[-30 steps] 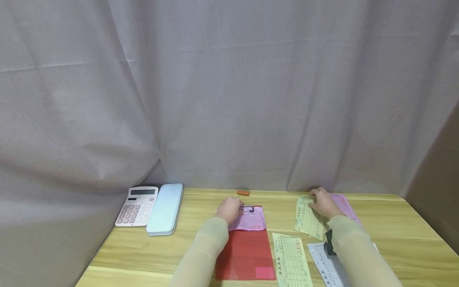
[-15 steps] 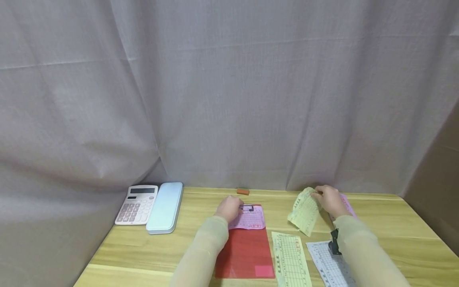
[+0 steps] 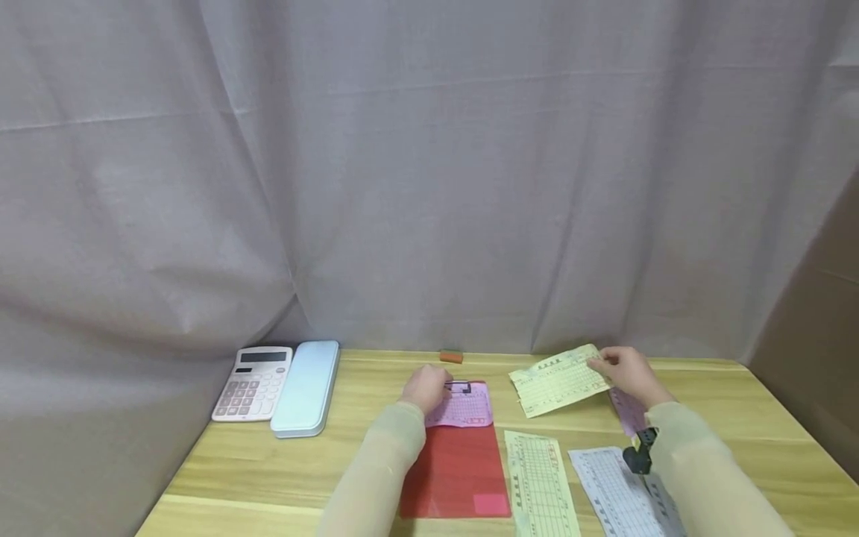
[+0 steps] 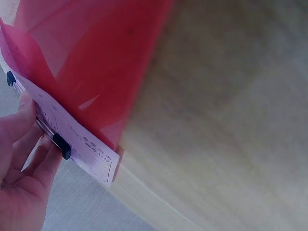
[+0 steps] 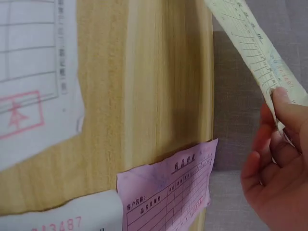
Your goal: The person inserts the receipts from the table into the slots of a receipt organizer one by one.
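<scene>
A yellow slip (image 3: 560, 379) is pinched between thumb and fingers in the grip of the right hand (image 3: 629, 371), held tilted near the far edge of the counter (image 3: 235, 477). The clip (image 4: 47, 129) of a red folder (image 3: 456, 470) is gripped by the left hand (image 3: 425, 389), with a clipped pink slip (image 3: 464, 410) lying across the folder's top. A second yellow slip (image 3: 542, 481) is laid just beside the folder, and a white slip (image 3: 609, 486), partly hidden by the right sleeve (image 3: 705, 470), is seen farther right. A loose pink slip (image 3: 627, 410) is partly screened by the right hand. At far left, a calculator (image 3: 251, 384) and a blue case (image 3: 305, 388) are set side by side; an orange block (image 3: 451, 356) is placed near the counter's far edge, before a grey curtain (image 3: 429, 186).
</scene>
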A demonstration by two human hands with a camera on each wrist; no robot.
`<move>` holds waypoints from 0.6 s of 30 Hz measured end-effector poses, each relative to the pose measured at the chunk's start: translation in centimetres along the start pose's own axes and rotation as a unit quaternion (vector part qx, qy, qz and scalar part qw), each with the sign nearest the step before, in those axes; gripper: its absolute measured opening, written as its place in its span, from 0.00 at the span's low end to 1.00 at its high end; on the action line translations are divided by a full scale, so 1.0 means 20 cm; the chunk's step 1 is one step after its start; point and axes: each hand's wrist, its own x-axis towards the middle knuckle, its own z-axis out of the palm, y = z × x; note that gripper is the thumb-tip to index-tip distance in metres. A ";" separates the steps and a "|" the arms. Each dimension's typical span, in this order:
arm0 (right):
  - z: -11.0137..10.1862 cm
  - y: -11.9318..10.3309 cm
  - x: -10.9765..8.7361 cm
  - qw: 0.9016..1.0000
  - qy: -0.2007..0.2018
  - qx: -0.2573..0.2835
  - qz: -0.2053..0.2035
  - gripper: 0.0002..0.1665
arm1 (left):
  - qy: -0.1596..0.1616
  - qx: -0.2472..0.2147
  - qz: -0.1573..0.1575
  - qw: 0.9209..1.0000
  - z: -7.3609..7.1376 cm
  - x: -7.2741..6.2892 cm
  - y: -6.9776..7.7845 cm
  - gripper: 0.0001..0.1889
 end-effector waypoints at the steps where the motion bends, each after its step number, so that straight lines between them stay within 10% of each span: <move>1: 0.00 -0.01 -0.01 1.000 -0.006 0.007 0.005 0.19 | 0.001 -0.001 0.000 1.000 0.00 0.00 0.00 0.10; 18: 0.09 -0.19 -0.10 0.995 -0.057 0.057 0.057 0.18 | 0.001 0.009 0.011 1.000 -0.01 0.00 -0.01 0.09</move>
